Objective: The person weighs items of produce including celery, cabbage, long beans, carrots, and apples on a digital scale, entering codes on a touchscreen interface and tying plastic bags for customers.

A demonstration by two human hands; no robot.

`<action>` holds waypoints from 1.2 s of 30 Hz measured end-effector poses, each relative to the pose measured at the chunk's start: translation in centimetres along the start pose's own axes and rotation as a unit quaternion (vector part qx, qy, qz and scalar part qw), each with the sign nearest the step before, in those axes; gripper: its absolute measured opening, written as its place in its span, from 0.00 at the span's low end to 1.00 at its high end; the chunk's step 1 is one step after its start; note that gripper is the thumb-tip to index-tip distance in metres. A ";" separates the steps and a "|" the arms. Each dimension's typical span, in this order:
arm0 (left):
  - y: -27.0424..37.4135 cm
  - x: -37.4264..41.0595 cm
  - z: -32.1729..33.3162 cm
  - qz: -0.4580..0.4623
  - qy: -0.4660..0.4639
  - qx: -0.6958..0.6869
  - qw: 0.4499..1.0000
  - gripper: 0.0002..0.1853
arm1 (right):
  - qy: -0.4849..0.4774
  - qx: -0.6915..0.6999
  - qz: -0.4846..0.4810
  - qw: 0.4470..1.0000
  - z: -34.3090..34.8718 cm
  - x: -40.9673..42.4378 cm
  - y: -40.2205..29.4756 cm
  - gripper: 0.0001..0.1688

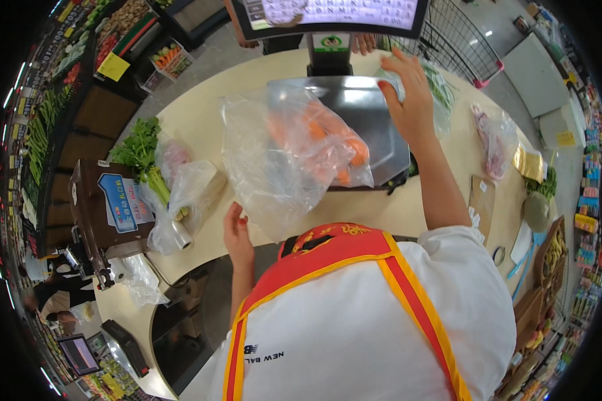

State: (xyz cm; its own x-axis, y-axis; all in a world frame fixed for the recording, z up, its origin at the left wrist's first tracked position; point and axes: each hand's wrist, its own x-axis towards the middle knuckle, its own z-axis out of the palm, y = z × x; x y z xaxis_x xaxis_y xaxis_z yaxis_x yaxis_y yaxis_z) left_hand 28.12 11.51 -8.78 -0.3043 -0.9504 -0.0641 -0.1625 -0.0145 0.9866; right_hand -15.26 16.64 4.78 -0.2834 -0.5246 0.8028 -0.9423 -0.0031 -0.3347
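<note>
A clear plastic bag (261,165) with orange carrots (357,152) inside lies across the steel plate of a weighing scale (373,120). Its loose, crumpled end spreads left over the counter. My right hand (409,95) is raised above the plate's right side, fingers apart and holding nothing, just below the scale's touch screen (331,14). Low on the left, my left hand (238,230) hovers by the counter edge beside the bag's loose end, with fingers half bent and nothing in them. Whether its fingertips touch the plastic is unclear.
Bagged celery (158,185) lies left, near a brown bag-sealing machine (113,205). Bagged green vegetables (437,90) and another filled bag (494,140) lie right. Another person's hand (364,43) rests behind the screen post; a shopping cart (456,40) stands beyond the counter (195,113).
</note>
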 end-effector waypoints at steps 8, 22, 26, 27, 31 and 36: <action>7.6 7.9 -0.7 -0.168 -0.094 -0.277 0.941 0.43 | -0.027 0.224 0.534 0.815 -4.0 -27.1 5.3 0.08; 13.4 11.8 6.7 -0.084 -0.184 0.050 0.978 0.35 | -0.106 0.120 0.460 0.873 -2.4 -28.5 0.6 0.14; 11.1 11.0 7.6 -0.097 -0.159 0.031 0.982 0.34 | -0.097 0.109 0.462 0.875 -2.4 -28.5 0.6 0.12; 10.6 10.9 7.6 -0.097 -0.161 0.043 0.981 0.33 | -0.093 0.109 0.463 0.875 -2.2 -28.1 0.5 0.11; 10.8 9.1 8.6 -0.094 -0.149 0.084 0.981 0.32 | -0.321 0.062 0.362 0.873 -3.9 -27.5 2.5 0.06; 12.3 7.8 6.7 -0.095 -0.112 -0.018 0.989 0.30 | -0.271 0.275 0.296 0.874 -8.0 -14.7 -0.1 0.03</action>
State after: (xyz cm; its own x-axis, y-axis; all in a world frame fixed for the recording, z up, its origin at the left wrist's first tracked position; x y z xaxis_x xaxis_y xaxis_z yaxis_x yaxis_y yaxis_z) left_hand 17.42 5.98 1.88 -0.4731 -0.8366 -0.2763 -0.2052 -0.2004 0.9580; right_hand -12.47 31.18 -3.02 -0.4257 -0.8985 0.1072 -0.3884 0.0744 -0.9185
